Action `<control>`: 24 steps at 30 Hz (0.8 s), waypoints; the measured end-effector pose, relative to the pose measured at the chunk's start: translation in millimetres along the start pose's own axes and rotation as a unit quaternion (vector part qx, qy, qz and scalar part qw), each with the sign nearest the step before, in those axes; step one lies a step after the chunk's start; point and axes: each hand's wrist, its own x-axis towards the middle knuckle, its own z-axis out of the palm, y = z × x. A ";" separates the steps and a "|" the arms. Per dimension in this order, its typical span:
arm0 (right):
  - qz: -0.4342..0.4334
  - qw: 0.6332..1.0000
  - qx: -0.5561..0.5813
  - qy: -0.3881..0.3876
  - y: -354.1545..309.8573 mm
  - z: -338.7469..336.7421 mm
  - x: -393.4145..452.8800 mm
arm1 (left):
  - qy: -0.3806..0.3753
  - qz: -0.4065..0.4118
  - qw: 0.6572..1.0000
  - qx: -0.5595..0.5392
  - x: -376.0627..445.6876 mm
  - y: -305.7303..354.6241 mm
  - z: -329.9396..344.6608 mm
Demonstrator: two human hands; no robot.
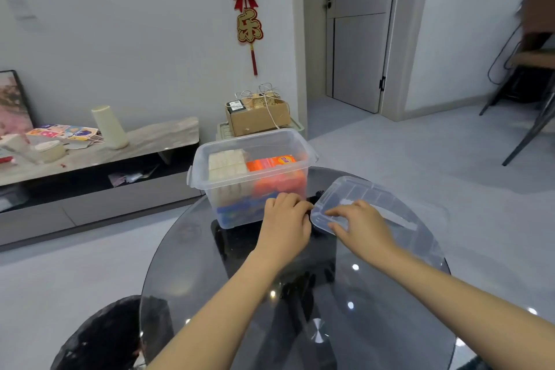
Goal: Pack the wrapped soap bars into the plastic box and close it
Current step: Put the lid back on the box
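A clear plastic box [210, 186] stands open on the round glass table [390, 294], filled with wrapped soap bars: white ones [226, 164] on the left, orange ones [271, 164] on the right, blue ones [240, 210] at the bottom. Its clear lid [375, 198] lies tilted on the table to the right of the box. My right hand [363, 224] grips the lid's near left corner, fingers on top and thumb under the edge. My left hand [285, 222] rests curled by the box's near right corner, touching the lid's corner.
A low stone-topped TV bench [120, 147] with a cream vase and clutter runs along the left wall. A cardboard box [258, 117] sits behind the plastic box. A chair's legs [525, 117] stand far right. A dark stool [102, 336] is below the table's left edge.
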 end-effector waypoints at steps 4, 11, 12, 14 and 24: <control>0.065 0.995 -0.040 -0.059 30.0 9.7 -4.3 | -0.090 -0.014 0.996 -0.004 4.8 9.9 34.7; 0.095 0.989 -0.046 -0.108 64.4 18.9 -3.5 | -0.187 -0.091 0.974 -0.092 25.5 16.7 77.8; 0.088 0.990 -0.047 -0.103 65.9 19.6 -2.6 | -0.198 -0.117 0.967 -0.106 28.1 17.2 81.1; 0.074 0.990 -0.058 -0.103 70.9 22.1 -1.8 | -0.207 -0.158 0.958 -0.118 34.9 19.0 90.6; 0.101 0.994 0.023 -0.044 86.3 19.0 -24.5 | -0.086 -0.311 0.914 -0.245 53.5 29.7 101.1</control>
